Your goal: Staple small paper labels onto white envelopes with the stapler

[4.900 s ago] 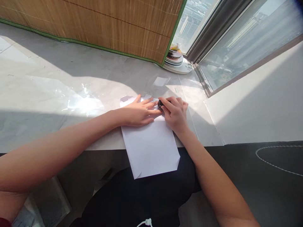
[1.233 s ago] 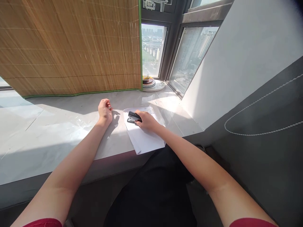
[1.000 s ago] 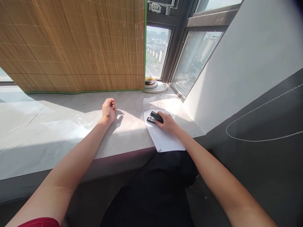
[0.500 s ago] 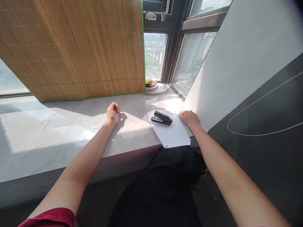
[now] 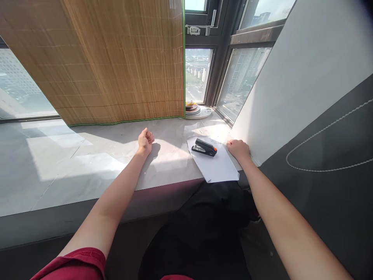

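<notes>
My left hand rests on the sunlit sill, curled into a loose fist with nothing showing in it. To its right, apart from it, lies a white sheet of paper whose front corners reach over the sill's edge. On the paper sits a black stapler with an orange tip at its right end. Beside the paper's right edge, close to the wall, my right hand is closed in a fist, its back turned up. Neither hand touches the stapler.
A bamboo blind hangs over the sill on the left. Stacked plates stand in the window corner. A white wall rises at the right, with a looped bead chain beyond it. The pale stone sill runs left.
My view has turned slightly left, so everything appears a little further right. Both fists, the paper and the stapler keep their places on the sill.
</notes>
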A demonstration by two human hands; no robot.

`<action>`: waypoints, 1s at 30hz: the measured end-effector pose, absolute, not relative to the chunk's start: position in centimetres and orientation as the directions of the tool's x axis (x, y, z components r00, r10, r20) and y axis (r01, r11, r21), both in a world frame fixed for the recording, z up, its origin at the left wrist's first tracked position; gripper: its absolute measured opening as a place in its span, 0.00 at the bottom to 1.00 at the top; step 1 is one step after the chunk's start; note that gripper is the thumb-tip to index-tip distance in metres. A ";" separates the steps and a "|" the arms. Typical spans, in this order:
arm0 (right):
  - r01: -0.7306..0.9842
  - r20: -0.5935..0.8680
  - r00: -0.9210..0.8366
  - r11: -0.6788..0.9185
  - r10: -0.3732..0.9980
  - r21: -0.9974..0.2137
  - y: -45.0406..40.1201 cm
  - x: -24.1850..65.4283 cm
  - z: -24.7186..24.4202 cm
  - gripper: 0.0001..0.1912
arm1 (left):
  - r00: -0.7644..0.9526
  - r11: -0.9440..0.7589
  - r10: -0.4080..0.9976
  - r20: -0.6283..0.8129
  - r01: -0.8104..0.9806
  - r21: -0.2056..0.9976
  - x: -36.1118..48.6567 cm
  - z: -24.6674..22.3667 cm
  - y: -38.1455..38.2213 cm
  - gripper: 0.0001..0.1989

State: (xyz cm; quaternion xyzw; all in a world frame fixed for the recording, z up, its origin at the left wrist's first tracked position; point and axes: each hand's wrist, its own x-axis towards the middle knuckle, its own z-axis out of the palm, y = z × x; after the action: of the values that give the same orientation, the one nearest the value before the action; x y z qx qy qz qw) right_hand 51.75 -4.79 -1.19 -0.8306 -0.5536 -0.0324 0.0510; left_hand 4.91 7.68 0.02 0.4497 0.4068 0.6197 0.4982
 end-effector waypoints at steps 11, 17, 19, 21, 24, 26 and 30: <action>0.918 0.097 0.388 -0.375 0.916 -0.132 -4.4 51.8 -1.0 0.21 | -0.019 -0.094 0.963 0.269 0.910 0.403 -6.9 1.8 5.2 0.16; 0.922 0.154 0.263 -0.201 0.952 -0.331 -2.4 49.2 -0.3 0.22 | 0.002 -0.019 0.996 0.086 0.980 0.197 -11.6 -0.5 4.9 0.32; 0.912 0.221 -0.031 0.118 0.975 -0.393 -0.8 48.1 0.2 0.24 | 0.003 -0.029 0.993 0.118 0.976 0.217 -11.4 -0.7 5.2 0.31; 0.837 0.214 -0.278 0.346 0.936 -0.424 0.9 47.2 0.5 0.29 | 0.005 -0.037 0.990 0.138 0.972 0.232 -11.1 -0.7 5.3 0.30; 0.856 0.072 -0.330 0.331 0.941 -0.397 3.2 46.2 0.3 0.33 | 0.005 -0.039 0.990 0.140 0.969 0.245 -11.2 -0.6 5.3 0.29; 0.898 0.001 -0.284 0.267 0.959 -0.350 4.4 45.4 -0.2 0.33 | -0.002 -0.036 0.988 0.152 0.968 0.247 -11.3 -0.6 5.3 0.28; 0.937 -0.041 -0.229 0.209 0.973 -0.281 5.8 42.6 -1.4 0.32 | -0.003 -0.045 0.983 0.186 0.967 0.252 -11.3 -0.9 5.4 0.27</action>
State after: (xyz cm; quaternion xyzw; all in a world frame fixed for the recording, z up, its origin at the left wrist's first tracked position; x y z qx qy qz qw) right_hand 42.61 5.76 -1.44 -0.6166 -0.7741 0.1239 0.0722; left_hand -11.28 5.37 -0.95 0.7056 0.6906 0.1565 0.0254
